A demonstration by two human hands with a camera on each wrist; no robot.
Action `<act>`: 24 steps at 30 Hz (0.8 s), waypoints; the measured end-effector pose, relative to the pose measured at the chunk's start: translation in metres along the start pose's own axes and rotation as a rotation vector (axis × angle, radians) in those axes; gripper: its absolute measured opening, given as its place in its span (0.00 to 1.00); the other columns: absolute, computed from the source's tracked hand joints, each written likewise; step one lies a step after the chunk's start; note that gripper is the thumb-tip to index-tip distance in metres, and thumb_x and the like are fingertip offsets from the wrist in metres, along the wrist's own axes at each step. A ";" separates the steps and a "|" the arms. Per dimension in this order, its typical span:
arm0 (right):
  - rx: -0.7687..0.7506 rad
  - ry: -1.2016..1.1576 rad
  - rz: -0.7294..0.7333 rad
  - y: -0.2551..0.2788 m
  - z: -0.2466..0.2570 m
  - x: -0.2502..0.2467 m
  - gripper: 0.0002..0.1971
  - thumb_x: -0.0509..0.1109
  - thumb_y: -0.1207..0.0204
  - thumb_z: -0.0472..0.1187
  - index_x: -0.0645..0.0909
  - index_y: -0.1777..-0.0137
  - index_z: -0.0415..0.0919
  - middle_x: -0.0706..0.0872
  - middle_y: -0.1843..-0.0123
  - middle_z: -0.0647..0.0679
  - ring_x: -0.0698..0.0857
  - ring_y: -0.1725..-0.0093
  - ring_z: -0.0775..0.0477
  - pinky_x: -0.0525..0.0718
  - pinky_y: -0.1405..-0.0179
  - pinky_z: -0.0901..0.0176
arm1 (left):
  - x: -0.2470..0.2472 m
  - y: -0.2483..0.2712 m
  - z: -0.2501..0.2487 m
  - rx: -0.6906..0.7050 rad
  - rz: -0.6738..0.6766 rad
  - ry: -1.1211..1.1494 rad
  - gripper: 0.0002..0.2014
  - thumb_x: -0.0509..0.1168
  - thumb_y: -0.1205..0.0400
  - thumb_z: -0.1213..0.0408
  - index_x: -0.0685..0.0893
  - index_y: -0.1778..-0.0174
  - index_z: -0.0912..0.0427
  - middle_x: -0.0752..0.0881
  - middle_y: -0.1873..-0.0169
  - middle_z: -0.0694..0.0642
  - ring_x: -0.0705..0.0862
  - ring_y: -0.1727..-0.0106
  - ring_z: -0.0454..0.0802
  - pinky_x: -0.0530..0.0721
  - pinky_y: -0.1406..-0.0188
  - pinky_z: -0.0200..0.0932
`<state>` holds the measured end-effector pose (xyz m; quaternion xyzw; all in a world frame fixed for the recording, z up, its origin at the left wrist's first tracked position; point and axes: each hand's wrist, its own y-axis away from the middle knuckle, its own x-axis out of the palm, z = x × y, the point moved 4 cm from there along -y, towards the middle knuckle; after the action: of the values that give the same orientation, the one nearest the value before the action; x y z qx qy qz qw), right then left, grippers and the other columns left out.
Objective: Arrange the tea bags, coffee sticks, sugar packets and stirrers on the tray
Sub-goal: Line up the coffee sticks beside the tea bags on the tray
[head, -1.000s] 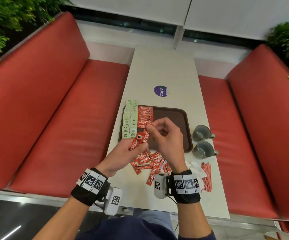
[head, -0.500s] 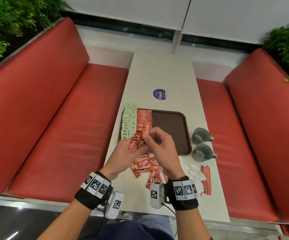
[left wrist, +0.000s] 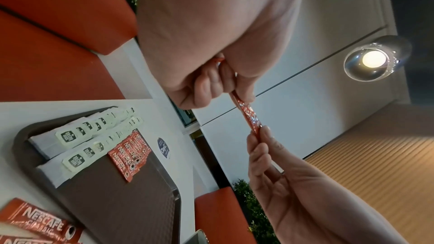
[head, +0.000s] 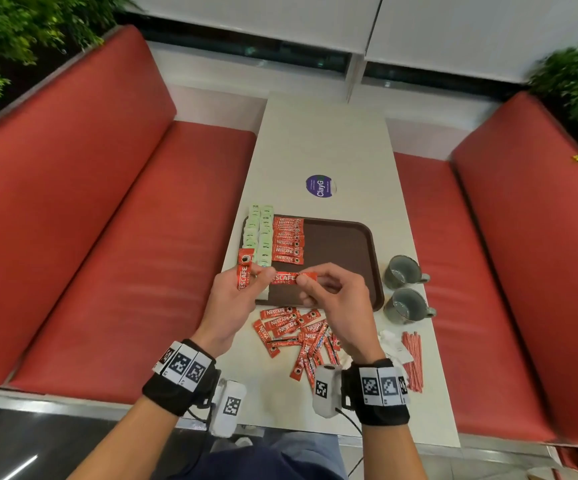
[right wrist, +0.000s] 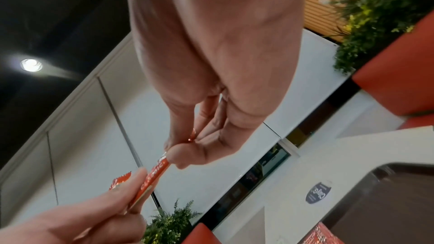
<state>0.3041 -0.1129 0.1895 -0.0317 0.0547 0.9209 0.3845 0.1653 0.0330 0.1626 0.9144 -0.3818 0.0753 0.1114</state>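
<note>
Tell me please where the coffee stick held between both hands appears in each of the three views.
Head: the coffee stick lies level at centre, above the tray's near edge, pinched at both ends.
Left wrist: coffee stick right of centre, seen edge-on, slanting down.
Right wrist: coffee stick lower left, "CLASSIC" readable.
Shared landmark: the round blue sticker on the table.

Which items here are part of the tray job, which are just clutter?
Job: tray, tea bags, coffee sticks in the row, loose coffee sticks, stick between both hands, stirrers, white packets.
Clutter: two mugs, round sticker.
</note>
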 end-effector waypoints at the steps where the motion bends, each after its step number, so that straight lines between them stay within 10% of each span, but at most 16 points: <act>1: 0.009 -0.030 -0.010 0.000 -0.002 0.000 0.04 0.84 0.18 0.40 0.96 0.45 0.43 0.95 0.57 0.40 0.94 0.59 0.41 0.94 0.51 0.48 | 0.000 -0.001 0.002 -0.008 -0.006 0.003 0.05 0.72 0.10 0.59 0.90 0.52 0.52 0.93 0.33 0.52 0.92 0.36 0.51 0.87 0.58 0.32; 8: -0.079 0.310 -0.028 -0.013 -0.004 -0.006 0.03 0.86 0.21 0.48 0.98 0.49 0.53 0.96 0.57 0.60 0.93 0.55 0.55 0.90 0.53 0.64 | -0.002 -0.014 0.028 -0.140 0.055 -0.058 0.08 0.79 0.17 0.61 0.94 0.45 0.59 0.96 0.50 0.49 0.88 0.56 0.35 0.81 0.65 0.27; 13: -0.125 0.519 0.035 -0.028 -0.005 -0.003 0.02 0.83 0.18 0.47 0.97 0.48 0.53 0.95 0.56 0.63 0.91 0.49 0.62 0.85 0.50 0.73 | -0.003 -0.023 0.054 -0.271 0.045 -0.039 0.06 0.83 0.22 0.57 0.97 0.51 0.51 0.95 0.44 0.59 0.93 0.35 0.55 0.86 0.43 0.47; 16: -0.078 0.482 0.045 -0.039 -0.018 -0.009 0.03 0.85 0.19 0.45 0.94 0.52 0.53 0.94 0.59 0.60 0.92 0.53 0.60 0.87 0.54 0.71 | -0.005 -0.034 0.057 -0.289 -0.005 -0.090 0.05 0.83 0.21 0.60 0.96 0.52 0.53 0.87 0.31 0.71 0.83 0.25 0.66 0.94 0.47 0.53; 18: -0.029 0.492 0.059 -0.049 -0.032 -0.016 0.05 0.86 0.20 0.45 0.93 0.54 0.55 0.94 0.59 0.60 0.92 0.55 0.60 0.87 0.56 0.70 | -0.008 -0.043 0.058 -0.292 -0.020 -0.151 0.05 0.82 0.18 0.59 0.95 0.50 0.54 0.86 0.29 0.70 0.83 0.27 0.65 0.83 0.35 0.67; 21: 0.037 0.513 -0.002 -0.072 -0.060 -0.033 0.05 0.86 0.21 0.47 0.93 0.54 0.56 0.94 0.58 0.62 0.92 0.54 0.62 0.85 0.54 0.73 | -0.019 -0.059 0.061 -0.297 -0.049 -0.187 0.10 0.75 0.12 0.52 0.92 0.41 0.53 0.91 0.40 0.64 0.86 0.63 0.36 0.89 0.62 0.58; 24: 0.105 0.535 -0.139 -0.103 -0.094 -0.049 0.03 0.85 0.19 0.47 0.94 0.54 0.56 0.94 0.58 0.62 0.90 0.54 0.64 0.87 0.47 0.66 | -0.035 -0.071 0.072 -0.426 -0.071 -0.152 0.16 0.66 0.07 0.47 0.77 0.34 0.56 0.80 0.67 0.62 0.69 0.74 0.38 0.77 0.78 0.44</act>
<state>0.4132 -0.0871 0.0936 -0.2574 0.1993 0.8473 0.4197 0.1954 0.0871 0.0745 0.8862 -0.3639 -0.0799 0.2755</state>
